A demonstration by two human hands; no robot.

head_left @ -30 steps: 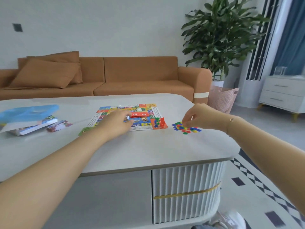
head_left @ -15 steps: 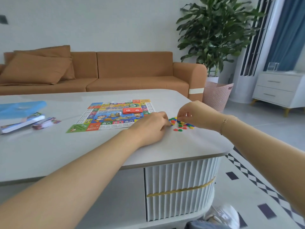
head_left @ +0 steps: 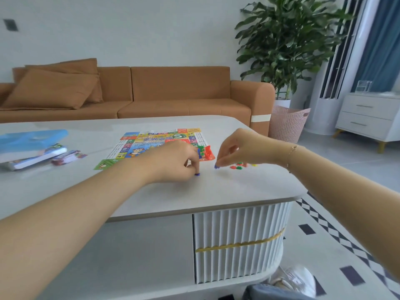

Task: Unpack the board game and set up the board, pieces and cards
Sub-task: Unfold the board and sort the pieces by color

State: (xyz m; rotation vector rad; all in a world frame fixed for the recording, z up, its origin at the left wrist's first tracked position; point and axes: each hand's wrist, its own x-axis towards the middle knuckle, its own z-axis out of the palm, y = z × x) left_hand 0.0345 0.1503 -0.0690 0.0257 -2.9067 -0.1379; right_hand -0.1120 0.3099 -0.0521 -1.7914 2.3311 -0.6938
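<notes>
Under the left hand, a blue piece; board just behind.

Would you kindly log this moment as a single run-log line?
stage: sorting pieces | left hand: pinching blue piece on table | right hand: pinching another blue piece | board: unfolded

A single view is given, taken from a wide-angle camera worn on the head. It is directed forward and slightly downward across the bench, whose near rounded edge is seen close below, with both forearms entering from the bottom corners. The sofa and the plant are seen farther off beyond it. Straight lines are bent near the frame's edges.
</notes>
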